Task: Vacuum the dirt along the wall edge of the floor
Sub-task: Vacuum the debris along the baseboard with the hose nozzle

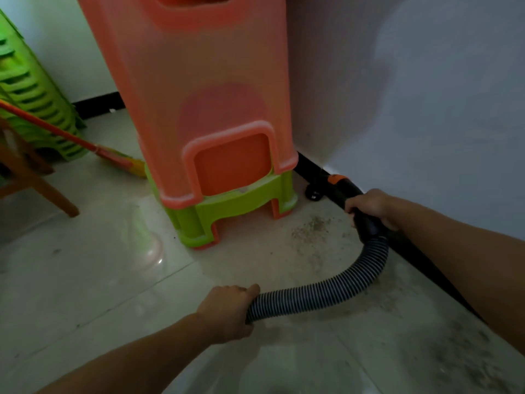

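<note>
hose in both hands at the wall edge

head view: the right hand [369,207] is curled round the black vacuum tube [368,224], gripping it just beside the black skirting board [308,169] at the foot of the white wall [412,95]. the tube points along the skirting toward the corner and has an orange collar [336,179] near its far end; the tip beyond that is too dim to make out. the left hand [227,311] is wrapped round the ribbed grey hose [326,291], thumb lying along its top. the hose curves in an arc from that hand up to the tube. the dirt [311,227], a scatter of brownish grit, lies on the tiled floor [99,280] just left of the tube, between it and the stools. more dark dust [468,351] lies on the floor by the skirting at lower right. a tall stack of orange stools [204,95] sits on a green stool [227,206] in the corner. a broom [119,157] leans at left, near a stack of green stools [31,89] and a wooden leg [42,189].
</note>
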`<action>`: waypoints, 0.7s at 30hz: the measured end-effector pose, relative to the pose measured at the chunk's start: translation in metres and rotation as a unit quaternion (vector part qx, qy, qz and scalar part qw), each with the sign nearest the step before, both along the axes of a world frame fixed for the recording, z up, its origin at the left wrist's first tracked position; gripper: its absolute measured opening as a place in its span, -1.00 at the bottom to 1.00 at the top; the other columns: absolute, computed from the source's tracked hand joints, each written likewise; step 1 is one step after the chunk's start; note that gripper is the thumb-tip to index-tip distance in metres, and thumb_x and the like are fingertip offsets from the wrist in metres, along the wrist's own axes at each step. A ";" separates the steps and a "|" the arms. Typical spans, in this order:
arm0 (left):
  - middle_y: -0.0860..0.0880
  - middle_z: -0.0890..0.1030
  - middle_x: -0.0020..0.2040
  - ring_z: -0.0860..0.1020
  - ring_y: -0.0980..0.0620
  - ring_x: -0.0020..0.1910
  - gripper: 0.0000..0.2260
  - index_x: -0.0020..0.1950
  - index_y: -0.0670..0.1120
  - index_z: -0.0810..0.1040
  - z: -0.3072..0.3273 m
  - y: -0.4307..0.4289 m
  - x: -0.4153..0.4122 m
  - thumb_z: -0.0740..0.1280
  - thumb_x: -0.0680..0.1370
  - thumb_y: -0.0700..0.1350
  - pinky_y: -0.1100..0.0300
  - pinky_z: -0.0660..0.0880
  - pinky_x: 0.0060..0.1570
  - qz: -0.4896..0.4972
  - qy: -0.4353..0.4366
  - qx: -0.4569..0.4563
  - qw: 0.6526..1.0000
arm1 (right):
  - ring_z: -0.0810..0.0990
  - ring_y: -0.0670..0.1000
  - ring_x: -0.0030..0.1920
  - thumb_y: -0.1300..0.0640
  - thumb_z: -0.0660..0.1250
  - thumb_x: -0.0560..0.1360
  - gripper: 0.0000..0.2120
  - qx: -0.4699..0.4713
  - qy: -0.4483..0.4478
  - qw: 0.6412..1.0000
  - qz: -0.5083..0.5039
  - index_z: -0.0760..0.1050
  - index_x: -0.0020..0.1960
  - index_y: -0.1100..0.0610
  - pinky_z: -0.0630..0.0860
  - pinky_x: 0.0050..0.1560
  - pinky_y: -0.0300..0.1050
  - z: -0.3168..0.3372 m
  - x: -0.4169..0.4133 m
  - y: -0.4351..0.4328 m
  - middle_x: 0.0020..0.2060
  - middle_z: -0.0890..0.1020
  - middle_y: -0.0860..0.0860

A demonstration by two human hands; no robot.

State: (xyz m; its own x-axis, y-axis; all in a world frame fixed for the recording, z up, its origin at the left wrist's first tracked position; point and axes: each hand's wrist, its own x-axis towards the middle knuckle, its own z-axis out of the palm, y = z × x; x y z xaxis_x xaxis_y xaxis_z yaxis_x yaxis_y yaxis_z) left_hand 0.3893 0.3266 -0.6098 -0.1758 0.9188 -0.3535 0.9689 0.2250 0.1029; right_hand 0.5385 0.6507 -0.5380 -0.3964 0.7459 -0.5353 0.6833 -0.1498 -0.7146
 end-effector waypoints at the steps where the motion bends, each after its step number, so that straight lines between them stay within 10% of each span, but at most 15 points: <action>1: -0.02 0.59 0.01 0.58 -0.06 -0.04 -0.62 0.15 0.05 0.32 0.002 -0.003 -0.005 0.33 0.41 0.09 0.14 0.42 -0.17 0.014 0.004 -0.009 1.000 | 0.62 0.17 -0.46 0.26 0.40 0.45 -0.58 -0.004 0.007 1.000 -0.002 0.42 0.24 0.41 0.62 -0.35 0.06 0.002 -0.002 0.001 -0.42 0.63 0.24; 10: 0.08 0.48 -0.18 0.49 0.05 -0.17 -0.75 -0.05 0.09 0.36 0.008 -0.022 -0.019 0.37 0.36 0.00 0.21 0.37 -0.26 0.106 -0.035 -0.036 0.993 | 0.61 0.18 -0.34 0.28 0.39 0.45 -0.54 -0.024 0.037 0.999 -0.013 0.38 0.30 0.36 0.64 -0.19 0.12 -0.014 -0.016 -0.004 -0.30 0.61 0.25; 21: 0.01 0.59 -0.07 0.54 0.00 -0.11 -0.67 0.05 0.05 0.45 0.014 0.013 -0.008 0.41 0.34 0.04 0.17 0.41 -0.22 0.036 -0.020 -0.060 0.997 | 0.59 0.07 -0.50 0.26 0.35 0.38 -0.91 -0.098 -0.043 0.993 0.051 0.48 -0.27 0.25 0.56 -0.42 -0.12 0.006 0.047 -0.005 -0.43 0.60 0.17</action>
State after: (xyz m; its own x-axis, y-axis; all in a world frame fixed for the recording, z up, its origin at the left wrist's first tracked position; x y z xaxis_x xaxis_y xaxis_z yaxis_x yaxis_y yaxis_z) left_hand 0.3815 0.3393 -0.5958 -0.2235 0.8550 -0.4681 0.9455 0.3069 0.1091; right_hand 0.5853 0.6461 -0.5317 -0.4108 0.5826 -0.7013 0.7590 -0.2076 -0.6171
